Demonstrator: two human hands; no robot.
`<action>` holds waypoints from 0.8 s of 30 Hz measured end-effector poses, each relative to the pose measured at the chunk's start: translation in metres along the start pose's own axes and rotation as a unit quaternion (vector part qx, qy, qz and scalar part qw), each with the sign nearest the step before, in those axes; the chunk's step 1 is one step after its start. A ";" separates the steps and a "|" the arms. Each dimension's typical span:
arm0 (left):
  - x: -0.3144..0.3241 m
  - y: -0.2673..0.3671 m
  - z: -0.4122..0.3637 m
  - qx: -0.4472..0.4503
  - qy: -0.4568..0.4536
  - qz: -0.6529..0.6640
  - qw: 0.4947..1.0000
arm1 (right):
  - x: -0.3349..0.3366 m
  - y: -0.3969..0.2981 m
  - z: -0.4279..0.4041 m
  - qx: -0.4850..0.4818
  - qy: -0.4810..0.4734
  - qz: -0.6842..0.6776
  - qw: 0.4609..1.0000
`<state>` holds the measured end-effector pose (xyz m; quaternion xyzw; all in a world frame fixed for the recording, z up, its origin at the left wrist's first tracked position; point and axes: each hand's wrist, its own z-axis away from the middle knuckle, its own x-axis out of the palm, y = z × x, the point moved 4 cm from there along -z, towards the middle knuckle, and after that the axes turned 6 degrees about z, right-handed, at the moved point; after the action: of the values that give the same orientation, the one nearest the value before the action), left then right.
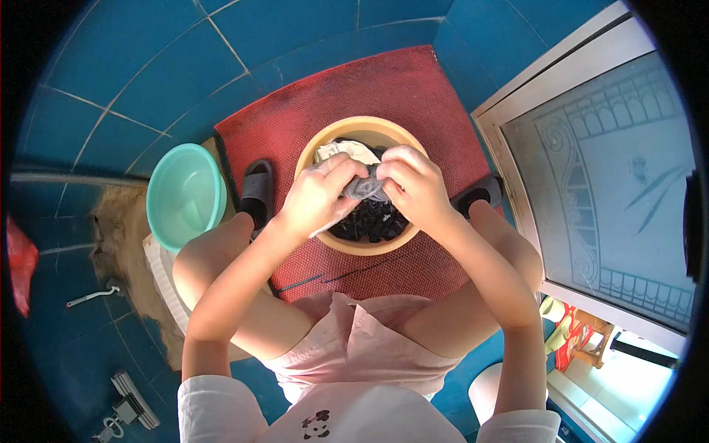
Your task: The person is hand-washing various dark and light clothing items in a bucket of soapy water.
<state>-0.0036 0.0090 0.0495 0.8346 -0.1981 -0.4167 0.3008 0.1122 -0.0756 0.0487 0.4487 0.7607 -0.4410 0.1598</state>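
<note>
Both hands meet over a yellow plastic basin (368, 250) on the floor between my feet. My left hand (332, 185) grips one side of a bunched grey cloth (364, 187), perhaps a sock. Its other side is pinched by the fingers of my right hand (412, 177). Whitish suds show on the left hand's edge. Below the hands, dark wet fabric (368, 221) fills the near part of the basin. A cream-coloured cloth (349, 149) bearing writing lies toward the basin's far side.
A red textured mat (388, 88) lies under the basin. At left stands a turquoise basin (185, 199), seemingly with clear water in it. Blue tiled walls (288, 33) rise ahead. A frosted glass door (609, 166) stands at right. A white-handled brush (91, 297) is at far left.
</note>
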 end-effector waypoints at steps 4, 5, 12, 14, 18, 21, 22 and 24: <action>-0.005 -0.001 0.004 -0.009 0.005 -0.016 1.000 | 0.000 0.000 0.001 0.025 0.032 -0.035 0.999; -0.006 0.000 0.006 0.013 0.003 -0.027 1.000 | 0.000 0.002 0.000 0.050 0.027 -0.055 0.997; -0.004 0.004 -0.005 0.038 0.012 0.021 0.999 | 0.001 0.006 0.003 0.000 0.009 -0.022 1.000; 0.001 0.000 -0.008 0.042 -0.008 0.045 0.998 | 0.001 0.004 0.002 -0.006 0.002 -0.063 0.998; 0.006 -0.018 -0.003 -0.032 -0.021 0.099 0.994 | 0.010 0.010 0.009 0.104 -0.064 -0.121 0.985; 0.005 -0.030 -0.001 -0.089 -0.037 0.134 0.986 | 0.015 0.025 0.009 0.216 -0.034 -0.323 0.921; 0.009 -0.035 0.000 -0.190 -0.021 0.262 0.946 | 0.016 0.028 0.010 0.245 -0.030 -0.347 0.905; 0.013 -0.033 -0.004 -0.287 -0.004 0.437 0.853 | 0.020 0.033 0.012 0.274 -0.026 -0.369 0.888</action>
<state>0.0093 0.0269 0.0220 0.5372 -0.4152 -0.2840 0.6771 0.1271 -0.0678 0.0116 0.1502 0.7157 -0.6706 -0.1245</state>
